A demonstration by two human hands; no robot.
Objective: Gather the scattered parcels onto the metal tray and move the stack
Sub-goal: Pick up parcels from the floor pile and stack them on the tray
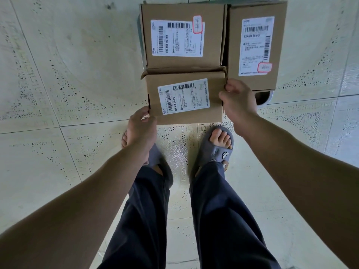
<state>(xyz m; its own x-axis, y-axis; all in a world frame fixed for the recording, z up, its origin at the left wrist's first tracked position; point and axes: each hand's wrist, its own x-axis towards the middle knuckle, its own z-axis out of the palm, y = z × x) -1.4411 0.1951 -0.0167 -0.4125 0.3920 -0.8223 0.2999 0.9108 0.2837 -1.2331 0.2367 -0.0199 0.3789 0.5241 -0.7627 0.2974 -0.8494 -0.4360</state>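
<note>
Bearing a white label, brown parcel (pixel 184 98) held.

The metal tray (pixel 264 97) lies almost wholly hidden under parcels (pixel 182 61); only a rounded corner shows just right of the near parcel (pixel 185 118). The left hand (pixel 140 126) has its fingertips out of sight behind that parcel's left side, and it covers part of a slippered foot (pixel 155 155) just below the parcel. The fine print on the parcel's label (pixel 183 95) is too small to read.
</note>
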